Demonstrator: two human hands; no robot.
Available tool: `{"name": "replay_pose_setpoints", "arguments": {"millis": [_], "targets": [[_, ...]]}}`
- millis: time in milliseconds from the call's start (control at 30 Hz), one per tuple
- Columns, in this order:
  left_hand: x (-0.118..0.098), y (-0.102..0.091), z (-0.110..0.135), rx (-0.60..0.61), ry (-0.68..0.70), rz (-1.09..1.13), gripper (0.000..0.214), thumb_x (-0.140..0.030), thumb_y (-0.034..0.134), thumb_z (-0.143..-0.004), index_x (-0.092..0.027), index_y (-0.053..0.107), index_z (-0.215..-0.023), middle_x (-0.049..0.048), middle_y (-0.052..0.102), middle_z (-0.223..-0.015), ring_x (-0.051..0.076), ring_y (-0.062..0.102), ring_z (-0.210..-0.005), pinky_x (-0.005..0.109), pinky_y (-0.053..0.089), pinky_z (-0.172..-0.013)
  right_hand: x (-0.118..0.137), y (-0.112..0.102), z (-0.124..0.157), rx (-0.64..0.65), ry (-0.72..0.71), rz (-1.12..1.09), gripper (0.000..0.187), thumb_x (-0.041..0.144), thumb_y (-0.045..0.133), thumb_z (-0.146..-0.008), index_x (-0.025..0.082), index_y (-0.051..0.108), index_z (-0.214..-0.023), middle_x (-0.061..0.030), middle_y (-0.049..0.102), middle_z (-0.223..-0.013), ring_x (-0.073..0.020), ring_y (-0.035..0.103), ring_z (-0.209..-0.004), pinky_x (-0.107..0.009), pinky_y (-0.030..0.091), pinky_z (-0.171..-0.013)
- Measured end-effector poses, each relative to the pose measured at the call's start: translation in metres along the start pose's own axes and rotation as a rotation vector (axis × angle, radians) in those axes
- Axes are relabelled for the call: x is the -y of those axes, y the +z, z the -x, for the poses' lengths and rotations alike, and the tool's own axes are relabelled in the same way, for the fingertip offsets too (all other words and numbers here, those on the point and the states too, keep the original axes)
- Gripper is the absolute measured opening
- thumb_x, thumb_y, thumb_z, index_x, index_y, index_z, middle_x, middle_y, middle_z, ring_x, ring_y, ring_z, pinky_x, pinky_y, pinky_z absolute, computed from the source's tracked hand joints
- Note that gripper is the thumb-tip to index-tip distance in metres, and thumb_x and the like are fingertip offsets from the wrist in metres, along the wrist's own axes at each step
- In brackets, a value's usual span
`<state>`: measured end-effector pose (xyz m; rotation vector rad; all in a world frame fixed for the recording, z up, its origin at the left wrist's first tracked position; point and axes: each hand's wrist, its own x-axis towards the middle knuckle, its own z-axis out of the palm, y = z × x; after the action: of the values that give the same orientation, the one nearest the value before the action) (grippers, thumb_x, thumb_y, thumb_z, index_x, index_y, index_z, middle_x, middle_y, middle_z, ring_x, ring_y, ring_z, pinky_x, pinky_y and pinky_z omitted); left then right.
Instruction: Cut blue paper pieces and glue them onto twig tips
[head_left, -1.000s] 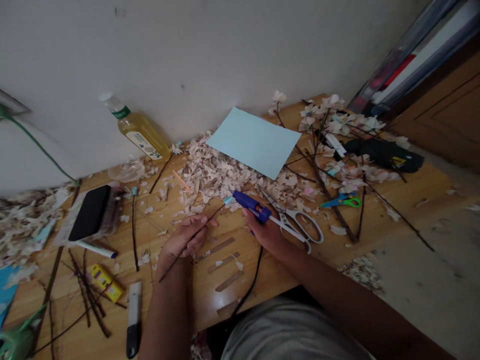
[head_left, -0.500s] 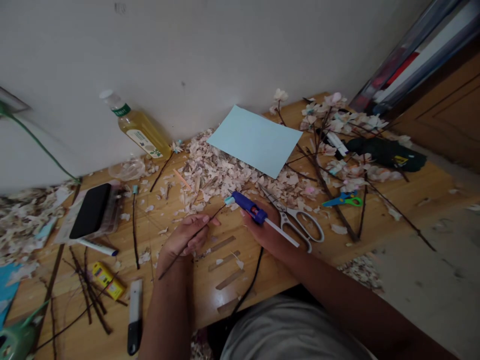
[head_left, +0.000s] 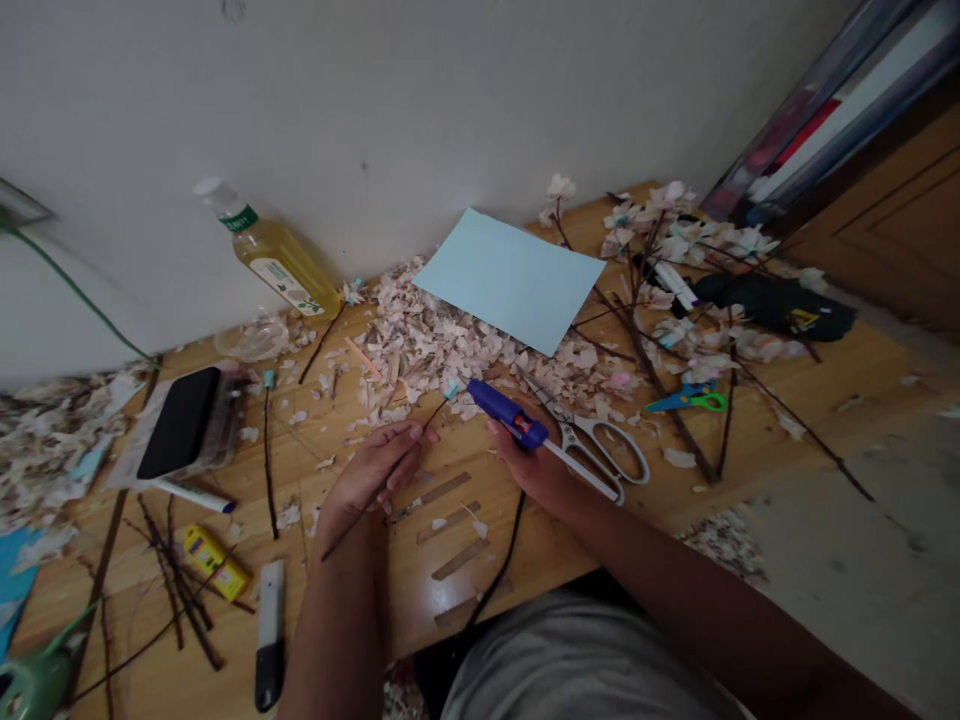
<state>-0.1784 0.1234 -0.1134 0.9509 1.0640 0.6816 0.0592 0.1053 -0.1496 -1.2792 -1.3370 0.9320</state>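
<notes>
Between the fingers of my left hand [head_left: 382,465] is a thin brown twig [head_left: 360,515], slanting up to the right, with a small light-blue piece [head_left: 451,389] at its upper tip. My right hand [head_left: 525,462] grips a blue hot glue gun [head_left: 499,408] from below; a white glue stick [head_left: 581,470] juts from its back end. The gun's nozzle points at the blue piece, with a slight gap between them. White-handled scissors [head_left: 592,440] lie just right of the gun. Behind both hands spreads a heap of pale petals [head_left: 420,345].
A light-blue sheet [head_left: 514,280] rests on the petals. Flowering branches [head_left: 652,360] and small blue-green scissors [head_left: 686,398] are at right. To the left are a bottle [head_left: 277,255], a black phone [head_left: 180,420], a box cutter [head_left: 270,630], a yellow box [head_left: 216,562] and loose twigs [head_left: 176,580].
The glue gun has drawn slightly right and down, away from the blue tip of the twig. My left hand has turned a little, still holding the twig.
</notes>
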Motion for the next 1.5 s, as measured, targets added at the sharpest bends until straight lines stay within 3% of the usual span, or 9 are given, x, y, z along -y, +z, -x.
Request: {"name": "replay_pose_setpoints", "arguments": {"millis": [200, 600, 867, 1500], "targets": [[-0.001, 0.005, -0.003, 0.04, -0.011, 0.021, 0.045, -0.059, 0.071, -0.088, -0.015, 0.066, -0.098, -0.0103, 0.039, -0.039, 0.005, 0.022, -0.028, 0.015, 0.017, -0.031, 0.006, -0.003, 0.001, 0.049, -0.005, -0.011, 0.027, 0.051, 0.059, -0.096, 0.026, 0.061, -0.086, 0.0023, 0.056, -0.068, -0.0187, 0.054, -0.062, -0.035, 0.047, -0.058], [0.0, 0.012, -0.004, 0.032, -0.014, 0.097, 0.035, -0.051, 0.072, -0.09, -0.018, 0.061, -0.09, -0.0108, 0.04, -0.04, 0.005, 0.021, -0.028, 0.015, 0.018, -0.029, 0.018, -0.006, -0.003, 0.242, -0.046, 0.013, 0.016, 0.038, 0.059, -0.095, 0.026, 0.059, -0.084, 0.0021, 0.055, -0.072, -0.0193, 0.052, -0.064, -0.034, 0.041, -0.06], [-0.009, 0.016, -0.003, 0.045, -0.027, 0.115, 0.037, -0.053, 0.073, -0.087, -0.018, 0.06, -0.09, -0.012, 0.037, -0.038, 0.004, 0.02, -0.025, 0.015, 0.017, -0.028, 0.014, -0.004, -0.005, 0.238, -0.037, 0.047, 0.022, 0.044, 0.059, -0.095, 0.024, 0.061, -0.085, 0.0017, 0.056, -0.071, -0.0188, 0.05, -0.062, -0.034, 0.041, -0.058], [-0.003, 0.008, -0.004, 0.027, -0.005, 0.078, 0.038, -0.054, 0.073, -0.089, -0.018, 0.06, -0.092, -0.0116, 0.039, -0.039, 0.005, 0.02, -0.026, 0.015, 0.017, -0.027, 0.011, -0.005, -0.003, 0.194, -0.073, 0.075, 0.025, 0.041, 0.06, -0.097, 0.024, 0.055, -0.08, 0.0038, 0.051, -0.069, -0.0162, 0.048, -0.06, -0.032, 0.039, -0.058]]}}
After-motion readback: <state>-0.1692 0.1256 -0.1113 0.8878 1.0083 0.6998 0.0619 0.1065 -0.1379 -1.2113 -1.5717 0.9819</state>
